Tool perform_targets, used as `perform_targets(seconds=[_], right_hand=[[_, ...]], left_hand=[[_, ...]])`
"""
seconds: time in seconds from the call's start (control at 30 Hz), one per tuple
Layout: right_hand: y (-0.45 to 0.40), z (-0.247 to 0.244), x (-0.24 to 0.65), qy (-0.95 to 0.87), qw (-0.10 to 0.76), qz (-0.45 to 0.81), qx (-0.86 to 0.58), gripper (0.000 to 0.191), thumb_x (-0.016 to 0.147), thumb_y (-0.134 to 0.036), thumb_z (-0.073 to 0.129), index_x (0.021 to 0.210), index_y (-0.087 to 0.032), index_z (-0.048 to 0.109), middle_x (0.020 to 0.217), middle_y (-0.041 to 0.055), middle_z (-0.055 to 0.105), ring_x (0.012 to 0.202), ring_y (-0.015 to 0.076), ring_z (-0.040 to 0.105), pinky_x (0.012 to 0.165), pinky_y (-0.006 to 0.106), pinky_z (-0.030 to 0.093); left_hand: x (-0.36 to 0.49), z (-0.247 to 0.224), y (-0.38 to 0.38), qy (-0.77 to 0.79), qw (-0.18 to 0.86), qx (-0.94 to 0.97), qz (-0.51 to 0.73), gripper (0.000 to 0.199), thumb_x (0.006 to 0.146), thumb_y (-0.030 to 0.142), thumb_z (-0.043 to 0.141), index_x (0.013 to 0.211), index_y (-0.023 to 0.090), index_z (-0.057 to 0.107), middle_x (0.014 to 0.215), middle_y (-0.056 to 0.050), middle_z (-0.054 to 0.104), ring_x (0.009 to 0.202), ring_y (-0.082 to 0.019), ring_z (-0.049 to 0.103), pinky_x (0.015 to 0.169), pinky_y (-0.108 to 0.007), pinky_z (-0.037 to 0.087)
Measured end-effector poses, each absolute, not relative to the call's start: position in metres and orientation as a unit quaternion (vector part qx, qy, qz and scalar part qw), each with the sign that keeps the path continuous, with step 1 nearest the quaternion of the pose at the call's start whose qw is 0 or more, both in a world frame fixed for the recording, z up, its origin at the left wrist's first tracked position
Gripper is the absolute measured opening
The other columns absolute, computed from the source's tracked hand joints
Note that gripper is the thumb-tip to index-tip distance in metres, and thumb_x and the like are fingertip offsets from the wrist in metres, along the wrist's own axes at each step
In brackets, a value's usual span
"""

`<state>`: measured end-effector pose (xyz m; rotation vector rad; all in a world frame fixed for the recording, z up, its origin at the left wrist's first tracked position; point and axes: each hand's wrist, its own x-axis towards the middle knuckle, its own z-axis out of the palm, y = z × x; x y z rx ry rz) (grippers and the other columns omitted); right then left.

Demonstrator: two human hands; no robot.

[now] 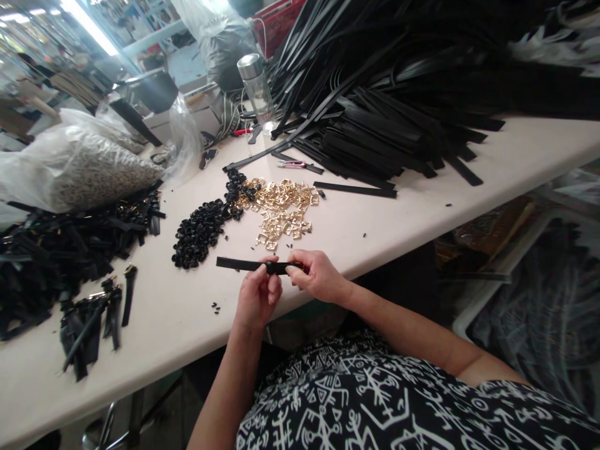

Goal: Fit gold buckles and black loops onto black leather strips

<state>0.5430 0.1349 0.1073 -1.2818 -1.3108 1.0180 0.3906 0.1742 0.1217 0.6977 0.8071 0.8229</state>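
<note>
Both hands hold one black strap (pixel 239 264) level above the table's near edge. My left hand (pixel 260 287) pinches it near the middle, beside a small black loop (pixel 270 267) around the strap. My right hand (pixel 319 275) is closed on the strap's right end, where a bit of gold metal shows between the fingers; most of that end is hidden. Just beyond the hands lie a heap of gold buckles (pixel 285 209) and a heap of small black loops (pixel 199 234).
Long black strips (pixel 375 131) pile up at the back right. Finished-looking straps with gold hardware (pixel 94 312) lie at left, by a plastic bag of metal parts (pixel 89 162). A glass bottle (pixel 257 90) stands at the back, with pink snips (pixel 291 164) nearer.
</note>
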Motion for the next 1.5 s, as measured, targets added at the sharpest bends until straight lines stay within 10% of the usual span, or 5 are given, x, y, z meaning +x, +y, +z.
perform_targets(seconds=[0.63,0.93,1.5], right_hand=[[0.137,0.113,0.548,-0.483,0.496,0.543,-0.475,0.017,0.084,-0.028,0.053,0.071,-0.016,0.055,0.056,-0.0029,0.058,0.046,0.0083,0.053,0.044,0.017,0.041],[0.129,0.111,0.544,-0.520,0.509,0.408,-0.552,0.022,0.086,-0.031,0.051,0.068,-0.019,0.053,0.053,-0.0026,0.053,0.047,0.0104,0.049,0.045,0.021,0.038],[0.138,0.091,0.557,-0.650,0.411,0.365,-0.524,0.027,0.084,-0.050,0.059,0.083,-0.026,0.072,0.061,0.0016,0.069,0.054,0.0209,0.067,0.051,0.027,0.055]], left_hand=[[0.393,0.114,0.160,0.438,0.583,0.555,0.400,0.035,0.082,0.036,0.071,0.112,0.017,0.072,0.055,0.004,0.058,0.046,-0.009,0.050,0.048,-0.021,0.041],[0.407,0.116,0.157,0.437,0.666,0.427,0.428,0.052,0.082,0.058,0.065,0.104,0.012,0.075,0.052,0.002,0.053,0.044,-0.007,0.042,0.044,-0.020,0.032],[0.384,0.118,0.165,0.441,0.673,0.493,0.330,0.045,0.074,0.048,0.072,0.106,0.016,0.078,0.060,0.001,0.059,0.050,-0.009,0.048,0.050,-0.023,0.040]])
